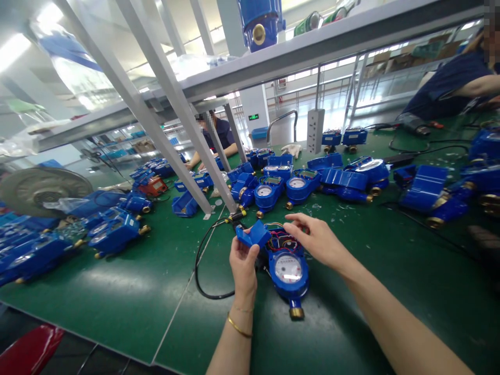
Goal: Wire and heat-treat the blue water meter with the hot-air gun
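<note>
A blue water meter point(288, 269) with a round white dial and a brass end lies on the green table in front of me. Its upper compartment is uncovered, and thin coloured wires point(278, 240) show inside. My left hand point(244, 263) pinches a blue plastic cover point(253, 234) between thumb and fingers, tilted beside the compartment on its left. Over the right edge of the compartment is my right hand point(312, 237), fingers stretched out and apart, close to the wires. Whether its fingertips touch a wire I cannot tell.
Several blue meters point(269, 192) stand behind the work spot, more at left point(115, 232) and right. A black cable point(197, 265) loops at left. Metal posts point(203, 156) carry a shelf point(332, 39). A power strip point(315, 130) hangs down. Two people sit across and at right.
</note>
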A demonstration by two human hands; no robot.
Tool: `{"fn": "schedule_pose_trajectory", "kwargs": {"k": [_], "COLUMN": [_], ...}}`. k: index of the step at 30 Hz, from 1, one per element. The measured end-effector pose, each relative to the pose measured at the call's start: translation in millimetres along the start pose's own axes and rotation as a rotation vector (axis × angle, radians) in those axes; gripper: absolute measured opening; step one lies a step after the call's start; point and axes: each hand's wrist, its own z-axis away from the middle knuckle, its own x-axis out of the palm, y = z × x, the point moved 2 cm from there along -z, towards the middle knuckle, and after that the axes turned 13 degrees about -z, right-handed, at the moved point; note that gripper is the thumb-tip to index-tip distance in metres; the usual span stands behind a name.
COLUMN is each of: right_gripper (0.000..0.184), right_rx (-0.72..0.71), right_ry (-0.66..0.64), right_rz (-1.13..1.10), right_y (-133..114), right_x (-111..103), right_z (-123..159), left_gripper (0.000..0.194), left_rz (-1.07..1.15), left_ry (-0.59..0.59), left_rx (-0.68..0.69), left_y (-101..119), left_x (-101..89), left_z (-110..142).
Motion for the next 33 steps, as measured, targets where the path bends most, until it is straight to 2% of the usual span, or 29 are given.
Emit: {"fn": "schedule_pose_trajectory", "kwargs": {"k": [4,12,18,22,25,27,29,31,33], "right_gripper": [0.031,0.053,0.033,0.029,0.027,0.031,0.037,0.037,0.03], "right_rx": [0.055,0.041,0.049,0.049,0.032,0.014,0.009,0.031,0.085], "right_ry": [-0.06,0.027,0.059,0.042,0.077,0.15,0.252,0.359,0.457], "right_rz": [-0.042,-0.062,-0.126,-0.155,-0.132,-0.066,0.038,0.155,0.277], "right_y": [10,21,27,31,25,17,10,4,1], "right_x": [15,14,-3,-1,1,-6,-24,-51,-82], "right_z": [-1,-6,-11,-12,-11,-11,-11,-5,9], "left_gripper": [0.056,0.057,0.056,0.055,0.055,0.054,0.052,0.051,0.05], "left_rz": [0.036,0.083,0.081,0.094,0.111,0.113,0.105,0.097,0.114], "left_ry": [-0.005,0.007,-0.003,-0.002,-0.008,0.006,0.033,0.054,0.049], "left_rx": [-0.002,-0.087,-0.067,-0.076,-0.085,-0.084,-0.079,-0.081,-0.088], "left_y": [1,2,2,1,3,4,4,4,6], "left_x": [0.9,4.4,3.8,3.8,2.8,1.0,-0.8,-0.7,1.2], "left_z": [0,1,2,1,0,-3,-8,-14,-19]}}
